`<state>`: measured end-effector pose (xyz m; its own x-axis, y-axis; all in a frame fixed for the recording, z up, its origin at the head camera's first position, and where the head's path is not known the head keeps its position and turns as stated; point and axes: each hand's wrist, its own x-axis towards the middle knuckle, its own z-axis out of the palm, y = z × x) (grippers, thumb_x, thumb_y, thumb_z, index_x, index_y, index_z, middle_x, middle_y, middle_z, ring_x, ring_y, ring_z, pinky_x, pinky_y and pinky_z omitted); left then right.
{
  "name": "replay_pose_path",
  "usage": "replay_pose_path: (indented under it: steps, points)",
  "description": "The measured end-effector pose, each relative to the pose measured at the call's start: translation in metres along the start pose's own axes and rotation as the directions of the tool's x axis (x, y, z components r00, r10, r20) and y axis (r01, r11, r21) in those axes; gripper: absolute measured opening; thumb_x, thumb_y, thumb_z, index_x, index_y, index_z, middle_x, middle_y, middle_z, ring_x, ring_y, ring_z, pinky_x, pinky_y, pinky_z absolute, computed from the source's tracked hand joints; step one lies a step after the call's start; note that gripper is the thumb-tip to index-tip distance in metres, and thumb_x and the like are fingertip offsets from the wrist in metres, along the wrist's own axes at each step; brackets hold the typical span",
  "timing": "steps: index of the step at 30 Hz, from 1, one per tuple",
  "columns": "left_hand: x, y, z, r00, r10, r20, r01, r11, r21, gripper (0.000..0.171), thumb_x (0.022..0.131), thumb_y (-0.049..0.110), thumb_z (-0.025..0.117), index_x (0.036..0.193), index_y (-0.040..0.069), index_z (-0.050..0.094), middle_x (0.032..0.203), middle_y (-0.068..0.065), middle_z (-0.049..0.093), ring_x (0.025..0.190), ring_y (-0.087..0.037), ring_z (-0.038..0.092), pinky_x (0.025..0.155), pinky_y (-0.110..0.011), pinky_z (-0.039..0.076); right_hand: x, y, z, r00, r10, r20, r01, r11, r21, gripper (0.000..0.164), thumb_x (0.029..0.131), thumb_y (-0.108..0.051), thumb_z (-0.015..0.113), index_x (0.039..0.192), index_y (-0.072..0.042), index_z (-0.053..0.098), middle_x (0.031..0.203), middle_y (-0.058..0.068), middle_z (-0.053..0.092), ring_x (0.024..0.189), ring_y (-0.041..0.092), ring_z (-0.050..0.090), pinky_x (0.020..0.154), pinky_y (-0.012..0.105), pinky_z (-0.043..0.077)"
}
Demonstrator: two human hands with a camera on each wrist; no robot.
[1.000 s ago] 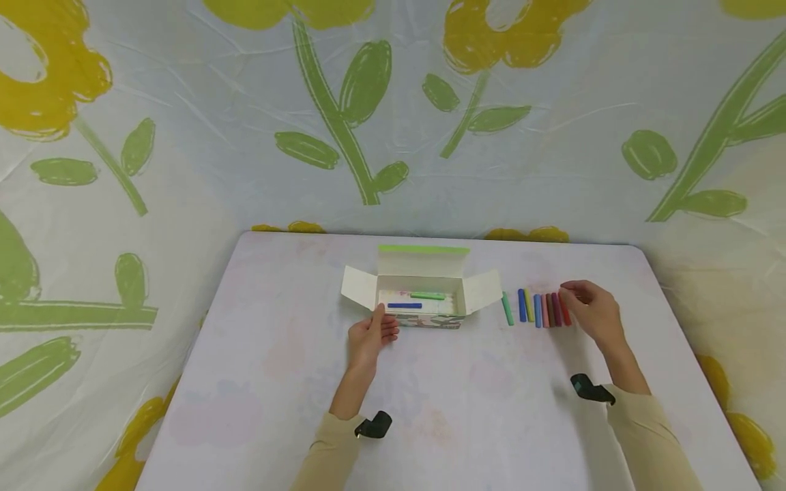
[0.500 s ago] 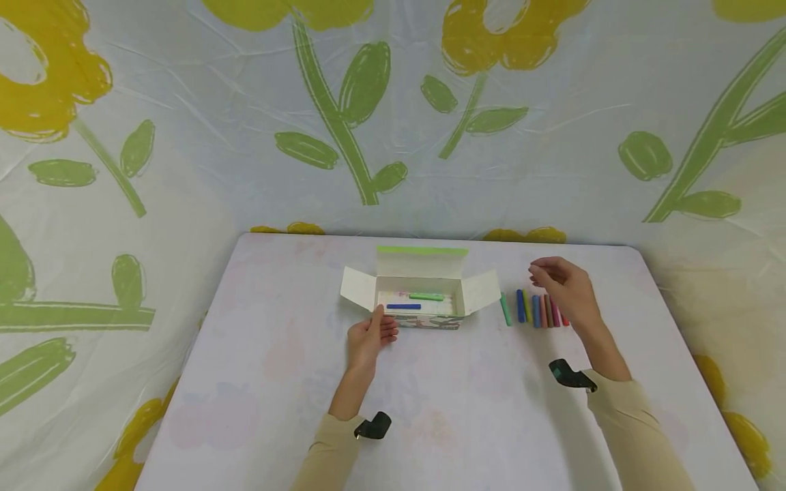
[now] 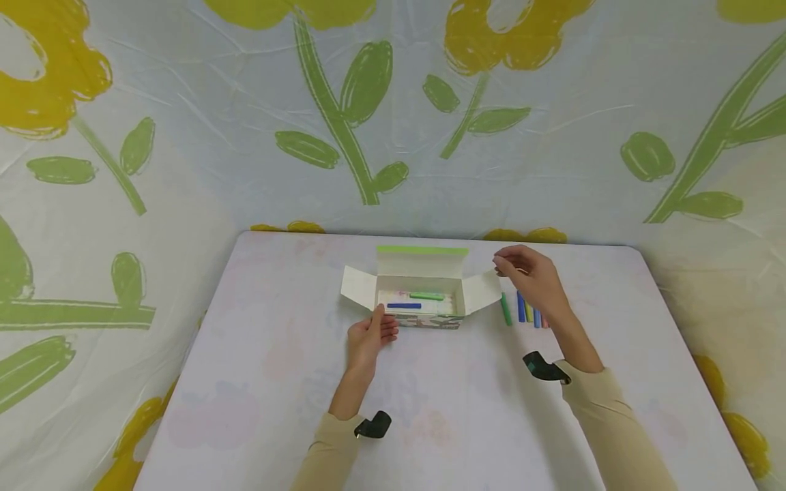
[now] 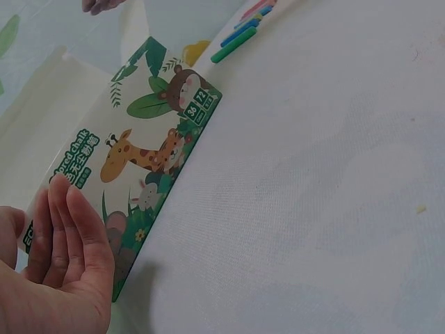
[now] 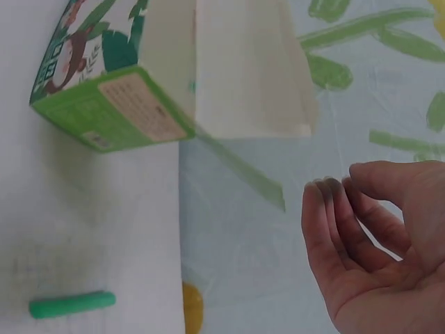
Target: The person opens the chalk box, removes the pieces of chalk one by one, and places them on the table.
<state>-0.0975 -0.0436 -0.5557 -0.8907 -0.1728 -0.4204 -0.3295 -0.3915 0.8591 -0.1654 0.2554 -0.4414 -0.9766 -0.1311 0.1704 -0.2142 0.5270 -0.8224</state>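
In the head view, an open chalk box point(image 3: 432, 321) with animal pictures on its front stands at the table's middle, flaps spread. A blue chalk stick point(image 3: 404, 305) and a green chalk stick point(image 3: 426, 296) lie inside, over a pale layer. My left hand point(image 3: 366, 339) holds the box's front wall near its left corner, thumb over the rim and fingers along the outside. Raised by the right flap point(image 3: 482, 292) is my right hand point(image 3: 531, 273), loosely bent; the right wrist view shows nothing between its thumb and fingers point(image 5: 320, 223).
Right of the box lies a teal-green chalk stick point(image 3: 506, 309). Beyond it runs a row of coloured sticks, among them a blue stick point(image 3: 521, 307), partly hidden behind my right hand and forearm. A flower-printed curtain point(image 3: 393, 123) rises behind the table point(image 3: 276, 423).
My right hand has moved left from the red stick at the row's far end, across the row to the box's right flap. My left hand and the box stay put.
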Motion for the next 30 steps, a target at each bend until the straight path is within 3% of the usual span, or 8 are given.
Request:
replay_pose_path:
  steps: [7, 15, 17, 23, 30]
  points:
    - [0.001, 0.001, 0.0, 1.0, -0.001, 0.008, 0.001, 1.0, -0.001, 0.044, 0.102, 0.035, 0.066, 0.096, -0.008, 0.07, 0.084, -0.01, 0.071, 0.073, -0.015, 0.07, 0.071, -0.026, 0.061, 0.006, -0.014, 0.019, 0.997, -0.04, 0.07, 0.038, 0.999, 0.026, 0.024, 0.103, -0.013, 0.064, 0.12, 0.004, 0.067, 0.11, 0.021, 0.071, 0.095, 0.032, 0.069, 0.083, 0.006, 0.049]
    - [0.001, 0.001, 0.0, 1.0, 0.009, 0.017, -0.009, 1.0, -0.013, 0.046, 0.101, 0.037, 0.068, 0.096, -0.008, 0.071, 0.083, -0.01, 0.071, 0.071, -0.015, 0.069, 0.07, -0.025, 0.061, 0.007, -0.021, 0.042, 0.982, -0.099, 0.163, 0.094, 0.995, 0.041, 0.019, 0.102, -0.012, 0.067, 0.115, 0.001, 0.068, 0.106, 0.015, 0.072, 0.091, 0.029, 0.07, 0.083, 0.011, 0.052]
    - [0.001, 0.0, -0.001, 1.0, 0.011, 0.018, -0.01, 1.0, -0.017, 0.046, 0.101, 0.037, 0.068, 0.095, -0.008, 0.071, 0.083, -0.009, 0.071, 0.071, -0.014, 0.069, 0.069, -0.025, 0.06, 0.007, -0.021, 0.049, 0.976, -0.117, 0.186, 0.111, 0.993, 0.042, 0.019, 0.101, -0.012, 0.068, 0.115, 0.001, 0.069, 0.107, 0.014, 0.072, 0.095, 0.029, 0.069, 0.086, 0.016, 0.054]
    - [0.0, 0.002, 0.0, 1.0, 0.009, 0.016, -0.008, 0.999, -0.032, 0.047, 0.101, 0.036, 0.068, 0.096, -0.01, 0.07, 0.082, -0.009, 0.071, 0.069, -0.013, 0.068, 0.068, -0.025, 0.06, 0.009, -0.019, 0.07, 0.96, -0.146, 0.239, 0.137, 0.989, 0.054, 0.018, 0.099, -0.008, 0.07, 0.114, 0.002, 0.069, 0.107, 0.014, 0.072, 0.101, 0.03, 0.068, 0.091, 0.047, 0.058]
    - [0.001, 0.001, 0.001, 1.0, 0.016, 0.003, -0.016, 1.0, -0.019, 0.044, 0.103, 0.033, 0.066, 0.094, -0.01, 0.07, 0.079, -0.008, 0.071, 0.068, -0.013, 0.069, 0.066, -0.024, 0.06, 0.012, -0.014, 0.095, 0.933, -0.165, 0.32, 0.152, 0.986, 0.063, 0.019, 0.097, -0.002, 0.07, 0.114, 0.006, 0.068, 0.106, 0.016, 0.072, 0.098, 0.031, 0.069, 0.088, 0.048, 0.059]
